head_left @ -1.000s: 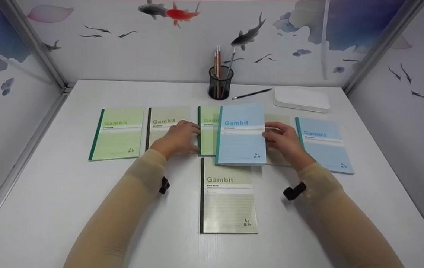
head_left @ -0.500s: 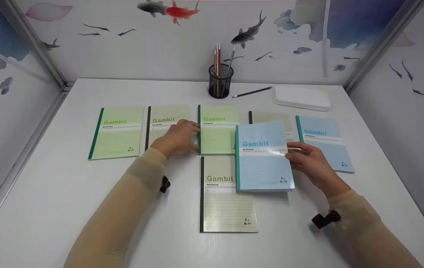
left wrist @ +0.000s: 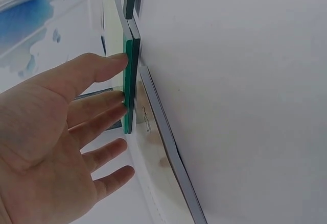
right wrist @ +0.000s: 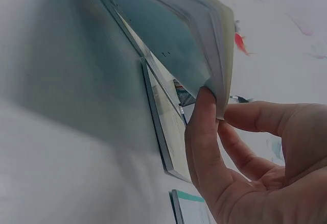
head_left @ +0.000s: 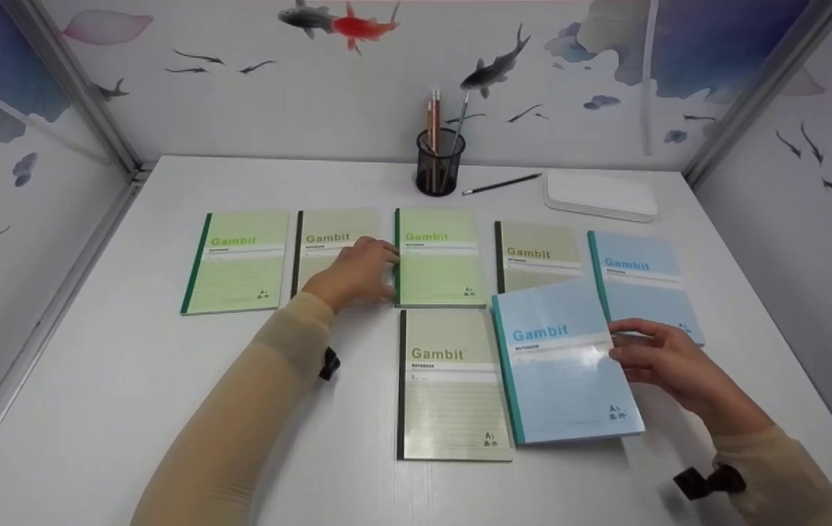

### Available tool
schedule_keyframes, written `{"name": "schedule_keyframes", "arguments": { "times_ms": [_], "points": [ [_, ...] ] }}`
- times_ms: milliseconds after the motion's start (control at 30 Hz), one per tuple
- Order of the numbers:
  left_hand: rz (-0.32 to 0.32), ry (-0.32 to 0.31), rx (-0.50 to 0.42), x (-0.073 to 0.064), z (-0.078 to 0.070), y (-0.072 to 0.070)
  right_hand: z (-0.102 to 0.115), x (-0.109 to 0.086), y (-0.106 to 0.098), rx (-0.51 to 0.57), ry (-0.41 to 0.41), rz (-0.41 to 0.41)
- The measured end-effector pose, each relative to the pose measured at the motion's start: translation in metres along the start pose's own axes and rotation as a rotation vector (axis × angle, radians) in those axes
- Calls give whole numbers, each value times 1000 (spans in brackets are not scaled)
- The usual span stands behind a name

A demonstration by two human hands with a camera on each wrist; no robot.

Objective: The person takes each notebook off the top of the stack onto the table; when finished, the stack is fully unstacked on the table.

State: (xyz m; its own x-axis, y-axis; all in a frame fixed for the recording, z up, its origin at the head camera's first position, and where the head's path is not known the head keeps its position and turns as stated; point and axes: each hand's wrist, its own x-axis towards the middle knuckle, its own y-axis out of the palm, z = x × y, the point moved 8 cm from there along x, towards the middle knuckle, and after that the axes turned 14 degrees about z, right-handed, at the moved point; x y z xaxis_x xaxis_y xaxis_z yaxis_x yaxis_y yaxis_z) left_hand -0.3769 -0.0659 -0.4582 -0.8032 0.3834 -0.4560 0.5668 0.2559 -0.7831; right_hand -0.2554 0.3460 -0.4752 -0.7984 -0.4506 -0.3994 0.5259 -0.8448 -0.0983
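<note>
My right hand (head_left: 678, 365) pinches the right edge of a blue notebook (head_left: 565, 394) between thumb and fingers. In the right wrist view that notebook (right wrist: 163, 40) is tilted, its gripped edge raised off the table and its pages bowed. Its teal spine lies along the right side of a tan notebook (head_left: 456, 409) at the front. My left hand (head_left: 357, 270) reaches over a second tan notebook (head_left: 335, 225) to the spine of a green notebook (head_left: 437, 274). In the left wrist view, thumb and loosely extended fingertips are right at that green spine (left wrist: 127, 81).
Another green notebook (head_left: 237, 274) lies far left. A third tan notebook (head_left: 540, 237) and another blue notebook (head_left: 646, 296) lie right, partly covered. Behind them stand a black mesh cup (head_left: 436, 175) with pencils, a loose pencil (head_left: 502, 184) and a white case (head_left: 600, 197).
My right hand has carried the blue notebook from over the middle green notebook toward the front right, uncovering the green one and tilting the blue one. My left hand has stayed in place.
</note>
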Motion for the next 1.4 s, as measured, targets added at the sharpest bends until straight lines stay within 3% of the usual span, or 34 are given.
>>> {"name": "schedule_keyframes", "arguments": {
  "times_ms": [267,467,633,1100,1400],
  "points": [
    [6,4,31,2,-2,-2,-14,-22,-5,31,24,64],
    [12,2,49,3,-3,1,-24,-25,-1,64,43,105],
    [15,-14,10,4,-3,2,-29,-25,6,58,77,120],
    [16,-5,8,3,-3,-2,-31,-25,13,-185,230,-1],
    [4,-1,52,2,-5,-2,-30,-27,17,-344,254,-52]
  ]
}}
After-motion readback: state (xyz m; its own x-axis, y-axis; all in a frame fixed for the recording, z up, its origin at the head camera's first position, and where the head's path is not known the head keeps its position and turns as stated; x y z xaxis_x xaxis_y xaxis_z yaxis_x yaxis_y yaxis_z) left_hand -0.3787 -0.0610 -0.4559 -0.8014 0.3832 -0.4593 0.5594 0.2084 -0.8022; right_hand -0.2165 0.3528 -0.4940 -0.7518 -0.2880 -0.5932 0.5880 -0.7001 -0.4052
